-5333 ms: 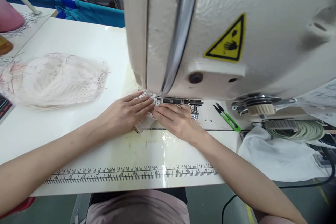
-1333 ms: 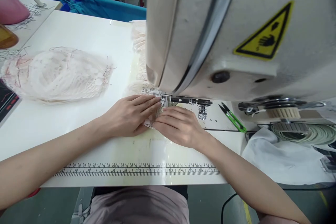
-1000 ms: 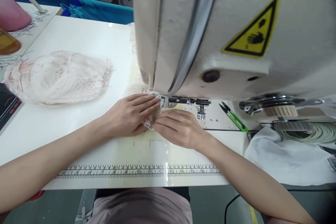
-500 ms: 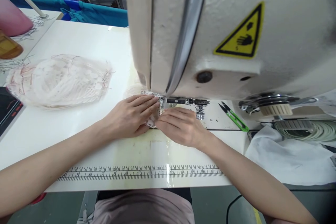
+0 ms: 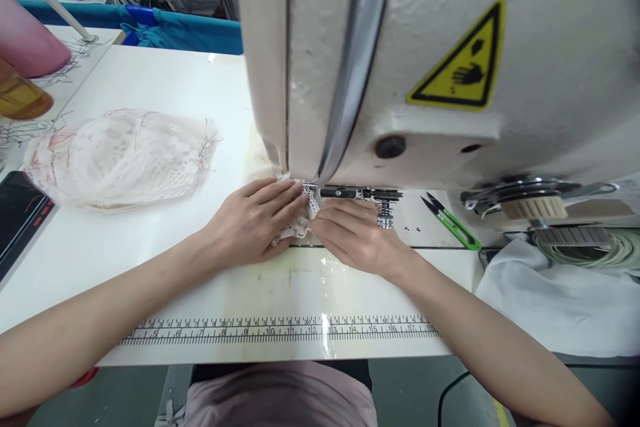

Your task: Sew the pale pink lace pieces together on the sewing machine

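White lace fabric [image 5: 302, 223] lies under the presser foot area of a sewing machine [image 5: 440, 33]. My left hand [image 5: 257, 217] rests on the lace from the left, its fingers stretched and lying flat over it. On the other side, my right hand [image 5: 353, 233] has its fingers pressed together at the lace's right edge, just below the metal presser parts [image 5: 340, 193]. The fingertips of both hands are close to the needle area. The needle itself is hidden behind the machine head.
Sheer white lace pieces with reddish threads [image 5: 120, 157] lie at left, beside a black device [image 5: 23, 217]. Green thread snips [image 5: 453, 221] lie right of the machine foot. A ruler tape [image 5: 280, 330] runs along the front edge. White cloth [image 5: 555, 300] sits at right.
The view has shifted slightly, so the table things sit a little further right. More of the lace shows between my hands. Both hands keep nearly the same pose.
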Action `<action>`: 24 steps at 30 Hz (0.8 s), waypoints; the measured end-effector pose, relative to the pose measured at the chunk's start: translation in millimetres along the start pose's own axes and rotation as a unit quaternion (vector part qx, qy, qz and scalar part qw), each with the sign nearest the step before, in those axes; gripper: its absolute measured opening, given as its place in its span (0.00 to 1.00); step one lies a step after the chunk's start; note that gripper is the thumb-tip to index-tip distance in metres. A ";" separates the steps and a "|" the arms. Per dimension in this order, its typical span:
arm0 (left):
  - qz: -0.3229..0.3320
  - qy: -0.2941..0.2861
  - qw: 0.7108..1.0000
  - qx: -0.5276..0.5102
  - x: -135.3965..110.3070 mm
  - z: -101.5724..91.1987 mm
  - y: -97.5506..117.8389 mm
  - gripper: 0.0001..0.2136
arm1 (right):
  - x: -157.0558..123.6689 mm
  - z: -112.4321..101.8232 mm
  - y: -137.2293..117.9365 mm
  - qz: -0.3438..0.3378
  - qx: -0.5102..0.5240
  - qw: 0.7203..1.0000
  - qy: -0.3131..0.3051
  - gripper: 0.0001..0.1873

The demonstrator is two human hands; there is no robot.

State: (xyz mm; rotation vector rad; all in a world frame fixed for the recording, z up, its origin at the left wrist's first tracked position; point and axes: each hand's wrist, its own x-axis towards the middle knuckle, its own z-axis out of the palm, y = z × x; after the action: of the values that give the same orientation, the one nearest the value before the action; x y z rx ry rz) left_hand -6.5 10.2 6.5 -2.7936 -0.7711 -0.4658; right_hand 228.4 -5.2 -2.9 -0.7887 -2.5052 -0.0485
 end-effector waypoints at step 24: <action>0.069 0.069 0.995 -0.015 1.5 -2.3 1.9 0.10 | 2.0 -3.9 3.0 -0.006 -0.025 1.000 -0.009 0.09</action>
State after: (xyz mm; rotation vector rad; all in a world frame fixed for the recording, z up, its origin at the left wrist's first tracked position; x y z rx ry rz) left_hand -4.8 8.6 9.0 -2.7823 -0.5431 -0.6406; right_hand 230.4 -2.4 1.1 -0.7982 -2.5340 -0.1088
